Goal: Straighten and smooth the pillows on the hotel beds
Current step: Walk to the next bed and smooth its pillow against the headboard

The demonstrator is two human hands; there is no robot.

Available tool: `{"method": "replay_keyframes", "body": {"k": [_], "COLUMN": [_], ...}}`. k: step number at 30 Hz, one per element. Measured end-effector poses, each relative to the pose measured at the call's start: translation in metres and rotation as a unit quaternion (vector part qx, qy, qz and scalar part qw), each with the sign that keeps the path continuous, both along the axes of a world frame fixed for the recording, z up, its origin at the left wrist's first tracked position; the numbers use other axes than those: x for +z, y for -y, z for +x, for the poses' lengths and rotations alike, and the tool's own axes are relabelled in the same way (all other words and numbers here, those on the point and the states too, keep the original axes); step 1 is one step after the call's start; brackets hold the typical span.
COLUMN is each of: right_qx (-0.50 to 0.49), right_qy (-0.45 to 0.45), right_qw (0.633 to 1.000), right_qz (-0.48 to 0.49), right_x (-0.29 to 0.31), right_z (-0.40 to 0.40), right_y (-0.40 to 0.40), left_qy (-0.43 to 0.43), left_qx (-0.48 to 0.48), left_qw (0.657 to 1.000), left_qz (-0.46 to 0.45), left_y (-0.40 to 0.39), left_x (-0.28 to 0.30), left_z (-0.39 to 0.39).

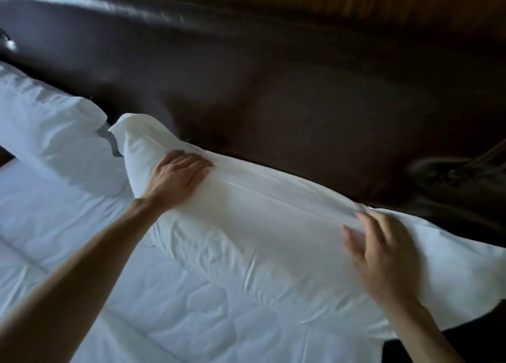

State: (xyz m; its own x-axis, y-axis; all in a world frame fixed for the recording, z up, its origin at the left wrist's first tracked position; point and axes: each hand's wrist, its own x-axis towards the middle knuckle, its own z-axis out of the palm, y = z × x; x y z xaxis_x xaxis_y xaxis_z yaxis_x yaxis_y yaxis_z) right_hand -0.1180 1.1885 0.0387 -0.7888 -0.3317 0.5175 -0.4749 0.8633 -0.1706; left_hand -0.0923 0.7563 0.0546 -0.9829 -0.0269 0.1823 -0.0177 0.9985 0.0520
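White cotton fills most of what I can see: a long pillow [273,225] lies across the head of the bed [137,294], its far edge against a dark brown padded headboard [301,89]. The person's left hand [175,176] is laid flat on the pillow's left end, fingers spread wide and pressing into the fabric, gripping nothing. Just beyond its fingertips the pillow's corner stands up in a soft peak. The right hand [383,253] rests on the pillow's right part, fingers loosely spread, their tips at a ridge of gathered cloth that runs from one hand toward the other; whether it pinches that fold I cannot tell, since the hand is blurred. Beneath the right hand's wrist the pillowcase hangs slack over the bed's edge. To the outside of the left hand, close by but apart from it, a second white pillow [54,138] leans by the headboard. Under both forearms stretches a wrinkled quilted white cover.
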Motion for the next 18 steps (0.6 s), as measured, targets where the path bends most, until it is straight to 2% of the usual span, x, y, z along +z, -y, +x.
{"method": "replay_keyframes", "body": {"k": [6,9,12,18], "right_qx": [0.008,0.003,-0.016,-0.061], "right_qy": [0.031,0.062,0.056,-0.001], "right_qw": [0.999,0.997,0.994,0.997], "right_qz": [-0.022,-0.055,-0.092,-0.036], "right_x": [0.001,0.013,0.033,0.026], "right_z": [-0.007,-0.017,-0.024,-0.011], "right_y": [-0.021,-0.013,-0.009,-0.001], "left_qy": [0.015,-0.031,-0.099,-0.18], "left_qx": [-0.005,0.024,0.079,0.105], "left_qw": [1.0,0.999,0.992,0.976], "left_qz": [-0.022,-0.006,0.017,0.061], "left_y": [0.04,0.033,0.028,0.003], "left_x": [0.009,0.009,0.026,0.012], "left_z": [-0.001,-0.01,-0.017,0.008]}}
